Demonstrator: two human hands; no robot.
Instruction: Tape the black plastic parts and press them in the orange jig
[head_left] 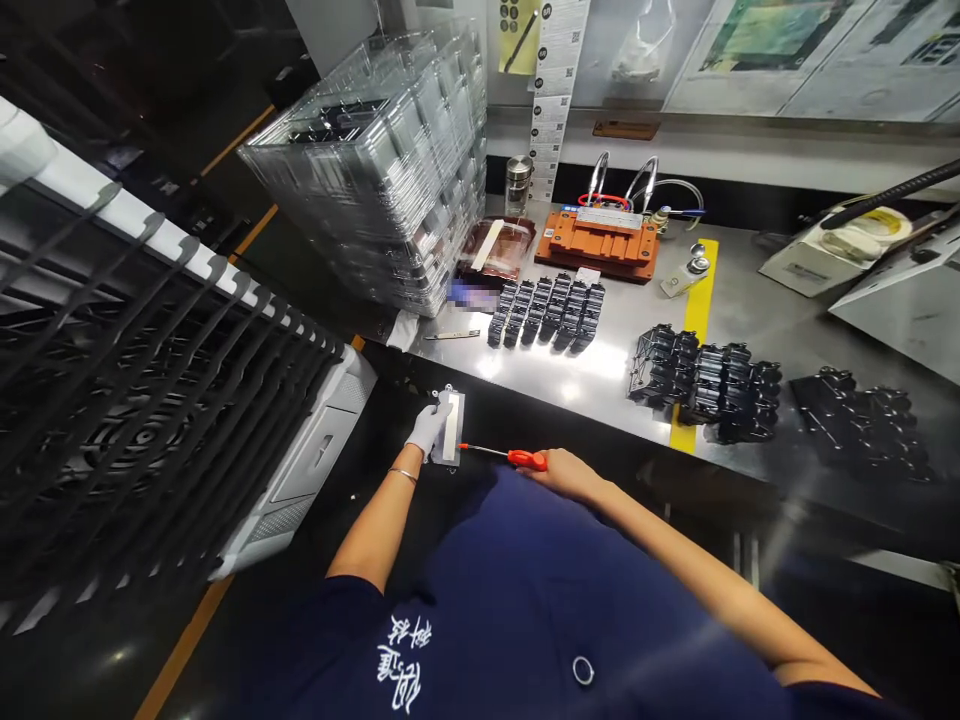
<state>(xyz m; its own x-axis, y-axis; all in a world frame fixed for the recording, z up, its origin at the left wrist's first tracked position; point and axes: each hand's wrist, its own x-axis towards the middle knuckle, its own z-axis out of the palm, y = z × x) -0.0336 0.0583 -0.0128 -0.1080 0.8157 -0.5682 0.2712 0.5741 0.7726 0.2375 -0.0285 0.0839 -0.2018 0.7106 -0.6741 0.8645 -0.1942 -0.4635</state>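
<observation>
My left hand (427, 430), in a white glove, is closed on a flat grey plate-like part (459, 425) with a pale strip down its face, held upright in front of the bench edge. Bare and wrapped round an orange handle, my right hand (562, 472) grips a thin-shafted tool (528, 460). Its slim metal shaft points left, and its small orange tip is at the plate's right edge; whether they touch I cannot tell.
On the metal bench stand rows of black moulded parts (551, 312), more black parts (705, 385) and an orange fixture (600, 243). Tall stacked clear trays (420, 150) are at the back left. A fan unit with a slatted grille (300, 460) fills the left side.
</observation>
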